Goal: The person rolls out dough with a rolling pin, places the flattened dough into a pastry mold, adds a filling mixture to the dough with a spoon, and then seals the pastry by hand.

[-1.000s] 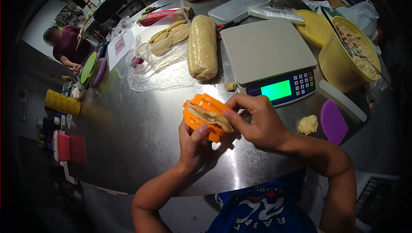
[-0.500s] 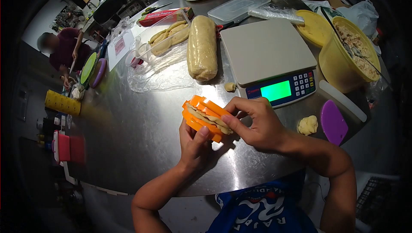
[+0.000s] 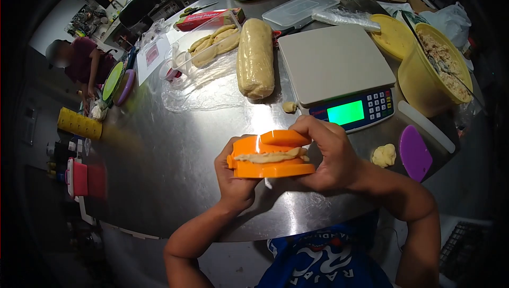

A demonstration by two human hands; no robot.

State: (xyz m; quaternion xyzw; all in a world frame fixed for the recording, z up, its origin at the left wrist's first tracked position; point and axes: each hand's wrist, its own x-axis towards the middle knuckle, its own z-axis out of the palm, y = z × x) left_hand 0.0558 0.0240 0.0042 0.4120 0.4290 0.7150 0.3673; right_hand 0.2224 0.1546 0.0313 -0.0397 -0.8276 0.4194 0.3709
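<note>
An orange plastic dough press (image 3: 273,169) is held between my two hands above the steel table. A ruffled edge of pale dough (image 3: 268,157) sticks out between its two halves. My left hand (image 3: 233,174) wraps round the press's left side. On the other side my right hand (image 3: 326,153) grips the handle end, fingers closed around it. Just beyond lie a small dough scrap (image 3: 289,107) and a digital scale (image 3: 334,65) with a lit green display. To the right of my right hand are a lump of dough (image 3: 384,155) and a purple scraper (image 3: 415,153).
A plastic-wrapped dough log (image 3: 255,60) lies beside a clear container (image 3: 183,60) of dough pieces. A yellow tub (image 3: 419,86) of shredded filling stands at the right. Another person (image 3: 87,65) works at the far left, near a yellow perforated holder (image 3: 79,123).
The press has turned level, its dough edge now facing me, and its halves look closer together. My right hand has shifted from its upper edge to grip the right end.
</note>
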